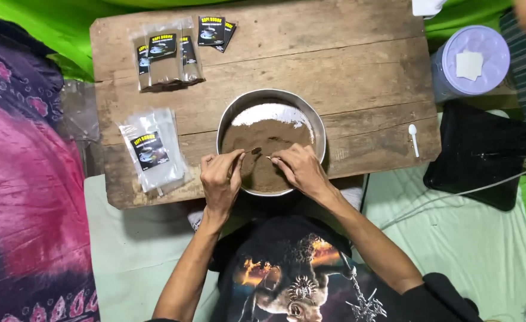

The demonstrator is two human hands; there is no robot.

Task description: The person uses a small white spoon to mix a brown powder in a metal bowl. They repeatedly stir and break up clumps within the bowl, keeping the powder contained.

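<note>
Here the left hand pinches a spoon lying crosswise, bowl toward the right hand

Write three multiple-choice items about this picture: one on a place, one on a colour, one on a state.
1. Where does the small white plastic spoon lie?
A. in the bowl
B. on the wooden board, right of the bowl
C. on the jar

2. What colour is the round jar lid?
A. red
B. black
C. pale purple

3. The round metal bowl is
A. holding brown powder
B. empty
C. upside down

Answers: B, the spoon rests on the rough wooden board; C, the lid looks lilac; A, brown powder fills it beneath both hands.
</note>
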